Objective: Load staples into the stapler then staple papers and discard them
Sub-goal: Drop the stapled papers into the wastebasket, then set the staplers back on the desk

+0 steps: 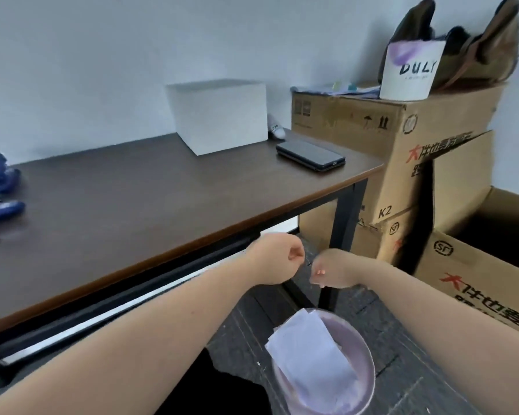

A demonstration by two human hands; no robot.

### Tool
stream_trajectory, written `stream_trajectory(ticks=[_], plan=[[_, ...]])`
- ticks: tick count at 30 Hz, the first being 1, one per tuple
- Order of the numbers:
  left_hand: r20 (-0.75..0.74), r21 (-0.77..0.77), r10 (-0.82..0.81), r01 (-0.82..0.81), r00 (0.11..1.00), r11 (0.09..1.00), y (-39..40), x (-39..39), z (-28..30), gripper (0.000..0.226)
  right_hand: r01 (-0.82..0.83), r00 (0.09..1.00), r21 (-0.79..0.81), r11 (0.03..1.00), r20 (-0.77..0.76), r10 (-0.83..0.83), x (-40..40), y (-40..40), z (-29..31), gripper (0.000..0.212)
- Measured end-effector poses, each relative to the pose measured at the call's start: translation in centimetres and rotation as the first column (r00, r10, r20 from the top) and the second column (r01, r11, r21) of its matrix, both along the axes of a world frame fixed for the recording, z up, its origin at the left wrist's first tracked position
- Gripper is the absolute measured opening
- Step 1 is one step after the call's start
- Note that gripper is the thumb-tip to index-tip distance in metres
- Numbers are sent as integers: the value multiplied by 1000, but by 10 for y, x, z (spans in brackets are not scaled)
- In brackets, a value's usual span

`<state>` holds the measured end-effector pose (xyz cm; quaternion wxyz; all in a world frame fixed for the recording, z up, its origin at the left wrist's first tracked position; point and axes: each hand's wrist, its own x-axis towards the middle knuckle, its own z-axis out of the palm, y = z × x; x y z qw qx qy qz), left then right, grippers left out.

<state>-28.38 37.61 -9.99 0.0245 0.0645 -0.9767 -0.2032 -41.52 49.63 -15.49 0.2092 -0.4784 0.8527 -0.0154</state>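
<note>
White papers point(309, 348) lie inside a round translucent purple bin point(371, 366) on the floor, below both hands. My left hand point(277, 259) hangs in a loose fist just past the table's front edge, with nothing visible in it. My right hand point(330, 271) is close beside it with its fingers curled inward, and it also looks empty. The two hands are a small gap apart, above and behind the bin. A blue stapler point(2, 206) lies on the dark wooden table point(132, 205) at the far left, partly cut off by the frame.
A white box point(222, 115) and a dark phone point(310, 155) sit at the table's back right. Stacked cardboard boxes point(402, 163) stand right of the table, with an open carton point(477, 265) nearer. A black table leg point(342, 223) stands behind my hands.
</note>
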Motion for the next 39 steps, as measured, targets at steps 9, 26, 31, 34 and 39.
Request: stream_trajectory(ticks=[9, 26, 31, 34, 39], plan=[[-269, -63, 235, -260, 934, 963, -63, 86, 95, 17, -186, 971, -280, 942, -198, 133, 78, -60, 152, 21], [-143, -338, 837, -821, 528, 460, -287, 251, 117, 45, -368, 930, -394, 842, -143, 339, 176, -330, 151, 19], [-11, -403, 898, -824, 441, 399, -345, 269, 103, 62, -323, 945, -469, 822, -110, 308, 170, -385, 136, 22], [-78, -508, 859, -762, 506, 402, -370, 264, 102, 64, -309, 950, -488, 816, -126, 285, 163, -414, 124, 24], [-101, -618, 787, -659, 608, 430, -384, 246, 106, 43, -317, 948, -492, 811, -179, 262, 150, -453, 118, 25]])
